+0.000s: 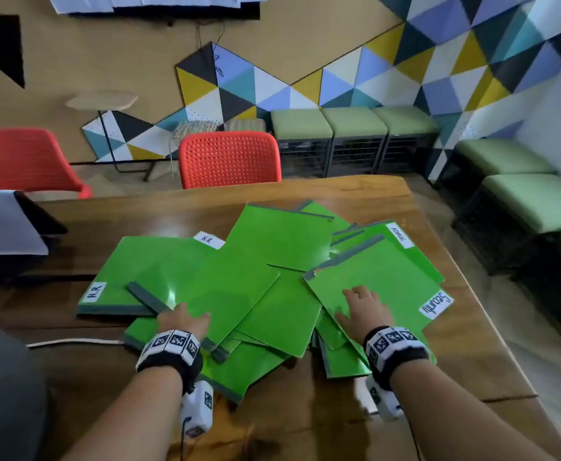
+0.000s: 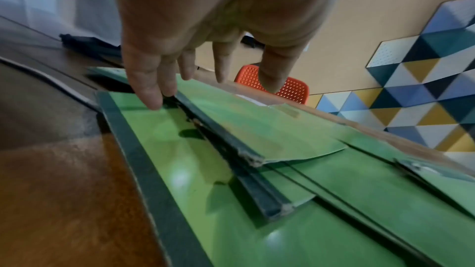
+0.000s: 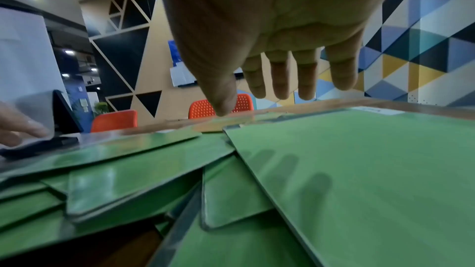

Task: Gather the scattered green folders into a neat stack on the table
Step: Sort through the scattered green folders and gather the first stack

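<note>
Mostly, the wooden bench (image 1: pixel 355 194) fills the lower half of the head view, brown and shiny. Behind it, at the middle of the frame, stands a red chair (image 1: pixel 228 159), and another red chair (image 1: pixel 23 158) is at the left edge. Green stools (image 1: pixel 354 123) line the wall (image 1: pixel 439 61) of coloured triangles at the upper right.

The green folders (image 1: pixel 272 247) lie scattered and overlapping across the centre of the bench; some carry white labels such as "H.R" and "Security".

The left hand (image 1: pixel 183 321) is at the lower centre, its fingers (image 2: pixel 150 88) straight and a little spread, the tips touching a folder beside a dark spine. The right hand (image 1: pixel 363 309) is at the lower right, with fingers (image 3: pixel 280 80) relaxed and apart, over the "Security" folder (image 1: pixel 382 287). Neither hand grips anything.
</note>
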Tool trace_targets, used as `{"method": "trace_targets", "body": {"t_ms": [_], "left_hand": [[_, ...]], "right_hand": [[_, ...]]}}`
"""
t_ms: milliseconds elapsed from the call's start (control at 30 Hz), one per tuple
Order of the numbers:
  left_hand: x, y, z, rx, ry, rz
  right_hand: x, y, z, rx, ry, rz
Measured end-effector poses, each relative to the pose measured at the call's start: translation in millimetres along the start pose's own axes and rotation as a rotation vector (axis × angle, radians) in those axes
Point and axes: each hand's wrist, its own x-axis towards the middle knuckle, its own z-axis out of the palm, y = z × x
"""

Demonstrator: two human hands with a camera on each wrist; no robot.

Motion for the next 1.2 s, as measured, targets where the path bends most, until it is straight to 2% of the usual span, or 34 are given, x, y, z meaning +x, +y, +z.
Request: {"method": "trace_targets", "body": {"t_ms": [133, 300, 367, 433, 600, 767, 833, 933, 1033, 1133, 1200], "left_hand": [[23.0, -4.0, 8.3, -0.019, 0.038, -0.119], [41.9, -6.5, 10.8, -0.06, 0.061, -0.142], [48.1, -10.5, 11.8, -0.059, 0.038, -0.138], [51.9, -13.8, 11.2, -0.072, 0.04, -0.144], [55.4, -21.1, 1.6, -0.104, 0.032, -0.115], [49.1, -31.6, -7.2, -0.248, 0.055, -0.001], [41.0, -31.7, -9.0, -0.256, 0.029, 0.069], [26.4, -26.1, -8.5, -0.322, -0.069, 0.142], [9.7, -20.0, -4.5, -0.445, -0.111, 0.136], [-0.6, -20.3, 3.1, -0.441, -0.174, 0.091], [-0.3, -22.6, 10.1, -0.39, -0.181, 0.069]], "right_hand": [[30.3, -5.6, 26.6, 0.008, -0.091, 0.09], [58.9, -14.8, 48.9, -0.006, -0.202, 0.192], [63.5, -14.7, 56.0, 0.028, -0.264, 0.181], [63.3, -15.4, 61.3, -0.036, -0.283, 0.137], [51.9, -17.6, 59.0, -0.169, -0.258, 0.072], [34.2, -30.9, 20.2, -0.057, -0.041, 0.051], [21.5, -44.9, 6.8, -0.017, 0.025, -0.05], [-5.9, -71.4, 5.1, -0.029, 0.074, -0.337], [-35.2, -95.1, 16.6, -0.082, -0.027, -0.558], [-58.8, -107.9, 33.4, -0.194, -0.189, -0.744], [-68.5, -108.9, 50.3, -0.214, -0.177, -0.896]]}}
